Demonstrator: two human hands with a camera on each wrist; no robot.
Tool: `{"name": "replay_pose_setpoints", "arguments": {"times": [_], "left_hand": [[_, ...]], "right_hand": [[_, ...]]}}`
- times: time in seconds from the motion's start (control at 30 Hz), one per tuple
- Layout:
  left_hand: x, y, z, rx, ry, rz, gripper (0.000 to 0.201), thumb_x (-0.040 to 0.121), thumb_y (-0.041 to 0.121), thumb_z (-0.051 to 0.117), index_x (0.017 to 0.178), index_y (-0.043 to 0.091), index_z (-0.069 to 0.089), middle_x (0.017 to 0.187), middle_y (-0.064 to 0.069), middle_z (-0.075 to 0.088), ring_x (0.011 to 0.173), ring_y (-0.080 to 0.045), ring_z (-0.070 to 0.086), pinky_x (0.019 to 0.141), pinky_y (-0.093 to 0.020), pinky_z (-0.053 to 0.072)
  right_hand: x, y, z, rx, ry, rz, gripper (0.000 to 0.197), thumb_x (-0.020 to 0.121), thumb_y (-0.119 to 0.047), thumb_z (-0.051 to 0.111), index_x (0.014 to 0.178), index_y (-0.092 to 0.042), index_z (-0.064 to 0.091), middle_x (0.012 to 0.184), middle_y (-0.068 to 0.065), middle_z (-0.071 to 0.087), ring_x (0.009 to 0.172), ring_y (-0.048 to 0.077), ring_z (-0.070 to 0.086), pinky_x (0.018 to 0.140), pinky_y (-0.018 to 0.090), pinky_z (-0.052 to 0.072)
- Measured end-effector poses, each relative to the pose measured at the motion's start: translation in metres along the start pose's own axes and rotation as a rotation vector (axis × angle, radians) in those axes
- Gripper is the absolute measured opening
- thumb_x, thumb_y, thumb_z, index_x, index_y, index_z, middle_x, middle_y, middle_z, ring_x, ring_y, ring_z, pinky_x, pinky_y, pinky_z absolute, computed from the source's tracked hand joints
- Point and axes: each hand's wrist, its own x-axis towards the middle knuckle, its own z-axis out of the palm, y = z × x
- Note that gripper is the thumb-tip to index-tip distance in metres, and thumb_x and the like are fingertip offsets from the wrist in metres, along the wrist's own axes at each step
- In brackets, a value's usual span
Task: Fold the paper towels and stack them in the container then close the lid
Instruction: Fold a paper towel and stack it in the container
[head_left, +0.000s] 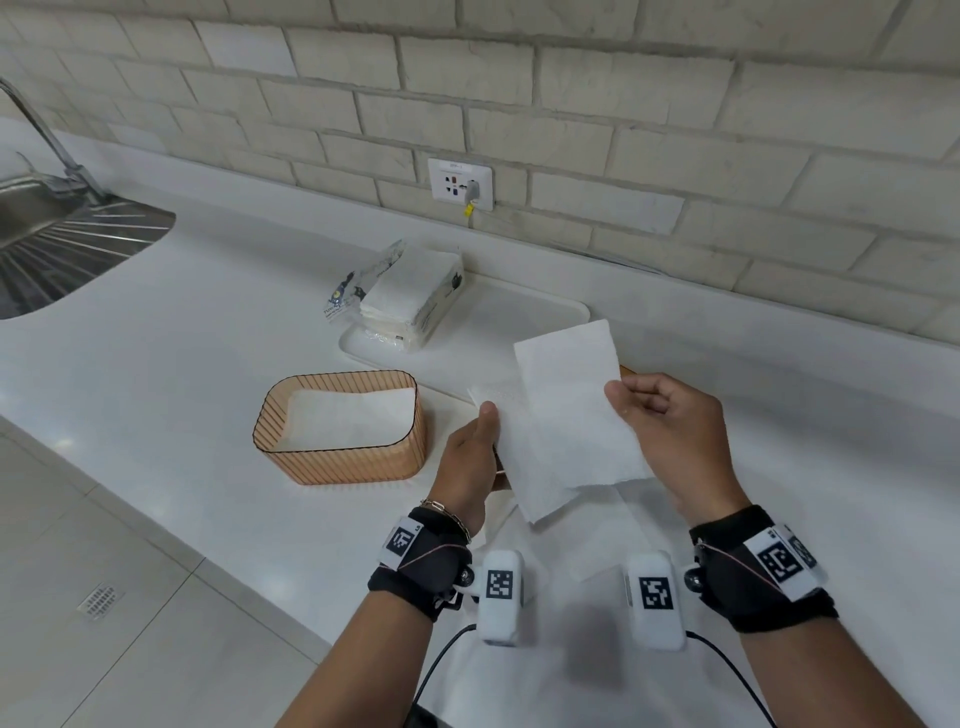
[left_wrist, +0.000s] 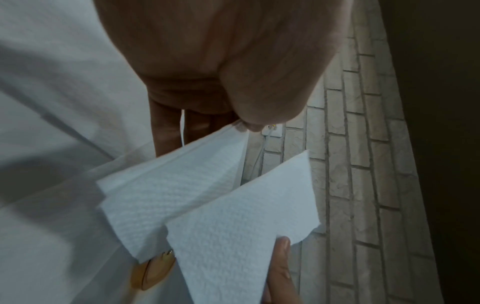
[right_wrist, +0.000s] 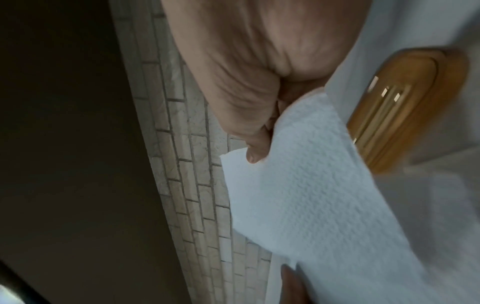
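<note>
At the far left, a steel sink (head_left: 31, 208) with a ribbed drainer and a tap (head_left: 41, 130) is set into the white surface (head_left: 208, 322). Right of it, nearer the middle, stands the container (head_left: 340, 426), a ribbed, translucent orange tub with no lid on; white folded paper towels (head_left: 348, 421) already lie inside it. Beyond the container, towards the brick wall (head_left: 571, 104), an opened pack of paper towels (head_left: 410, 296) rests on the left end of a white tray (head_left: 519, 317). A wall socket (head_left: 460, 183) with a plug in it sits on the wall above the pack.

Just right of the container, the left hand (head_left: 470, 462) holds the left edge of a paper towel (head_left: 566, 415) above the surface, the thumb on top and the fingers (left_wrist: 166, 127) beneath, so the fingers are clamped on the sheet. The towel is partly folded, one layer angled over another, as the left wrist view shows. The right hand (head_left: 675, 431) pinches the towel's right edge between thumb and curled fingers (right_wrist: 257, 152), likewise clamped on the paper.

Under the towel lies the wooden lid (right_wrist: 397, 109), flat on the surface, its slotted face up; in the head view only a sliver of it shows at the towel's right edge. Both wrists wear black straps with white marker blocks and cables.
</note>
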Motion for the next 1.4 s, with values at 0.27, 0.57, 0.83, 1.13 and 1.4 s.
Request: {"name": "replay_pose_setpoints", "arguments": {"times": [0.27, 0.57, 0.83, 1.13, 1.4], "left_hand": [[-0.008, -0.002, 0.014, -0.116, -0.028, -0.057, 0.057, 0.111, 0.053, 0.035, 0.119, 0.011, 0.072, 0.093, -0.002, 0.079, 0.078, -0.016, 0.073, 0.059, -0.027, 0.055], [-0.007, -0.013, 0.010, 0.038, -0.041, 0.020, 0.047, 0.097, 0.055, 0.065, 0.109, 0.011, 0.075, 0.102, -0.007, 0.082, 0.093, -0.026, 0.077, 0.076, -0.039, 0.059], [-0.001, 0.005, -0.035, -0.103, 0.131, 0.148, 0.035, 0.089, 0.027, 0.082, 0.118, 0.010, 0.074, 0.110, -0.007, 0.081, 0.100, -0.024, 0.078, 0.085, -0.041, 0.063], [-0.029, 0.012, -0.082, -0.318, -0.140, 0.082, 0.039, 0.087, 0.022, 0.074, 0.117, -0.001, 0.070, 0.104, -0.017, 0.077, 0.091, -0.031, 0.075, 0.074, -0.040, 0.063], [-0.041, -0.033, -0.038, -0.388, -0.282, -0.132, 0.039, 0.089, 0.024, 0.072, 0.121, 0.001, 0.073, 0.120, -0.023, 0.074, 0.103, -0.034, 0.074, 0.088, -0.047, 0.061]], "right_hand": [[-0.014, 0.018, 0.021, -0.098, -0.049, 0.062, 0.012, 0.089, -0.032, 0.083, 0.096, -0.024, 0.078, 0.088, -0.008, 0.080, 0.086, 0.004, 0.075, 0.078, 0.019, 0.054], [-0.022, 0.016, 0.024, -0.212, -0.081, 0.012, 0.014, 0.089, -0.033, 0.083, 0.094, -0.022, 0.077, 0.086, -0.010, 0.077, 0.079, -0.002, 0.072, 0.071, 0.010, 0.054], [-0.015, 0.046, 0.009, -0.936, -0.361, 0.186, 0.091, 0.076, -0.067, 0.081, 0.145, -0.018, 0.047, 0.142, 0.004, 0.052, 0.134, 0.025, 0.050, 0.107, 0.039, 0.048], [-0.007, 0.046, 0.016, -0.967, -0.485, 0.372, 0.060, 0.064, -0.039, 0.099, 0.105, -0.010, 0.067, 0.106, 0.005, 0.073, 0.100, 0.022, 0.069, 0.081, 0.029, 0.054], [-0.022, 0.025, -0.002, -0.220, -0.445, 0.391, 0.034, 0.086, -0.017, 0.086, 0.070, -0.013, 0.057, 0.057, -0.014, 0.060, 0.054, 0.002, 0.059, 0.061, 0.023, 0.042]]}}
